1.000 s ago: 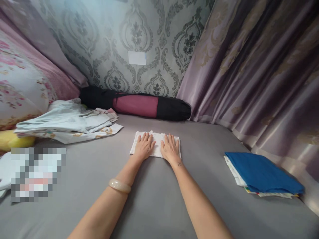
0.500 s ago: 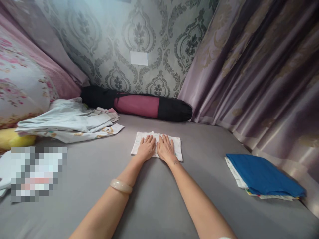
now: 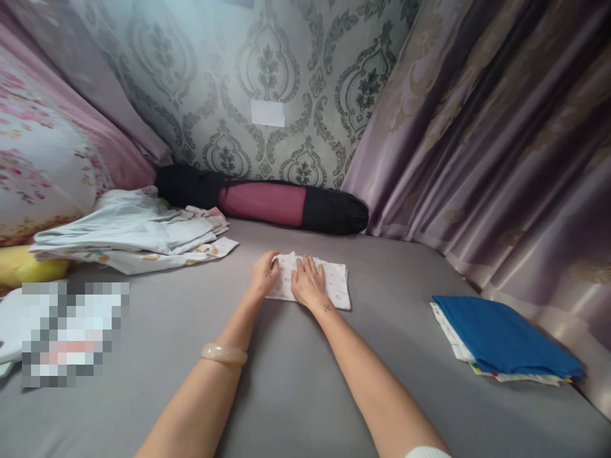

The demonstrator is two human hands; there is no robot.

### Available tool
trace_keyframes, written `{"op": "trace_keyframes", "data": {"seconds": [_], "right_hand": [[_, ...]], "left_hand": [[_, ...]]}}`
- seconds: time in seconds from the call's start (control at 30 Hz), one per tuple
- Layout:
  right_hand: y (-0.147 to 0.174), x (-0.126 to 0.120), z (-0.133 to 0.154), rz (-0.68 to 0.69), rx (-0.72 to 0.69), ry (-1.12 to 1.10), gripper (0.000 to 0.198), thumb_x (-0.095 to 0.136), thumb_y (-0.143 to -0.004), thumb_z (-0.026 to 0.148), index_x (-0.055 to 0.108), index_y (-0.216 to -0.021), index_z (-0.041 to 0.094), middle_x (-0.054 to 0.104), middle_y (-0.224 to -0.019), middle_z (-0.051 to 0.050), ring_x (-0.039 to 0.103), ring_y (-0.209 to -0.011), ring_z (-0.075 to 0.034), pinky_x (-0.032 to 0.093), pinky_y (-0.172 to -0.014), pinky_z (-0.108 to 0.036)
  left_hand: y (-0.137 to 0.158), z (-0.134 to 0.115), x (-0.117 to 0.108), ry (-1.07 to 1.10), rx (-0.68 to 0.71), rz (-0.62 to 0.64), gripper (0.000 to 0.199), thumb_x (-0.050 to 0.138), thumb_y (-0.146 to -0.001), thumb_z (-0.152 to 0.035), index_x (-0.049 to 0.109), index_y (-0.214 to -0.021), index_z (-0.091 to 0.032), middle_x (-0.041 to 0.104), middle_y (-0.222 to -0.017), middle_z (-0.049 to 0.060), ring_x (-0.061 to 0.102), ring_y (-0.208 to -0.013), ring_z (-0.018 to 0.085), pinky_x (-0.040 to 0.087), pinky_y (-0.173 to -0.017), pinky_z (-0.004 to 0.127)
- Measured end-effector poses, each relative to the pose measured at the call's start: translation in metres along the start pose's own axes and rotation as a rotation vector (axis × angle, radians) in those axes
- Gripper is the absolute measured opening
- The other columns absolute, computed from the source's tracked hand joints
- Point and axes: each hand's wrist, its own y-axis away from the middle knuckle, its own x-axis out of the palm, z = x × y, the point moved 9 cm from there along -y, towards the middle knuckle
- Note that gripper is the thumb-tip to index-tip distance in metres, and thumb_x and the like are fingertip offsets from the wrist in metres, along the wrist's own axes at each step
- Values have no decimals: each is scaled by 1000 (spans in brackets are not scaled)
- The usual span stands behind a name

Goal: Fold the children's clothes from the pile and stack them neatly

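Note:
A folded white cloth (image 3: pixel 338 286) with a small print lies flat on the grey sheet in front of me. My left hand (image 3: pixel 265 275) is at its left edge, turned on its side, with fingers curled round that edge; the fingers' undersides are hidden. On the middle of the cloth my right hand (image 3: pixel 309 281) rests palm down, its fingers stretched out and slightly apart. A pale bangle (image 3: pixel 224 353) circles my left forearm.
A folded blue cloth (image 3: pixel 510 334) tops a small stack at right. Loose pale clothes (image 3: pixel 138 226) are heaped at left, near a yellow object (image 3: pixel 33 264). A long black-and-maroon bag (image 3: pixel 262 202) lies along the wall. Curtains (image 3: pixel 458 146) hang at right.
My left hand has slid left from lying flat on the cloth to its left edge, and its fingers have curled. My right hand has shifted slightly left, still flat.

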Motion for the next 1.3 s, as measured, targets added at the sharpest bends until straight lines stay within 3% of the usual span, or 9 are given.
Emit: {"op": "trace_keyframes", "data": {"seconds": [0.2,0.5,0.7,0.97,1.3], "right_hand": [[-6,9,19,28,-10,-22,55,24,-98,35,34,-145,9,28,-154,-12,17,-143,-24,8,-114,-44],[-5,15,17,36,-5,14,55,22,-98,36,33,-146,10,26,-154,-11,16,-143,-23,6,-114,-43],[-7,12,23,40,7,3,55,24,-98,35,35,-145,10,27,-154,-13,18,-143,-25,7,-114,-45],[-17,18,61,50,-69,-35,56,24,-97,35,35,-145,8,26,-154,-14,17,-143,-25,8,-114,-45],[-18,28,59,64,-47,-39,56,25,-97,35,35,-145,9,27,-154,-12,16,-143,-24,6,-114,-45]], "left_hand": [[-2,43,-30,323,-326,-187,29,46,-79,-25,68,-95,-15,71,-97,10,64,-95,22,48,-91,34],[7,71,-30,639,-571,-264,28,44,-75,-22,63,-92,-12,70,-89,12,69,-77,17,52,-64,26],[13,73,-33,758,-646,-294,22,48,-74,-21,61,-90,-12,69,-83,10,68,-71,15,48,-58,21],[14,73,-33,815,-675,-324,22,48,-75,-21,62,-90,-12,68,-81,9,65,-66,12,45,-55,19],[16,76,-41,839,-685,-390,22,49,-71,-20,61,-87,-12,66,-74,6,55,-51,8,38,-49,18]]}}
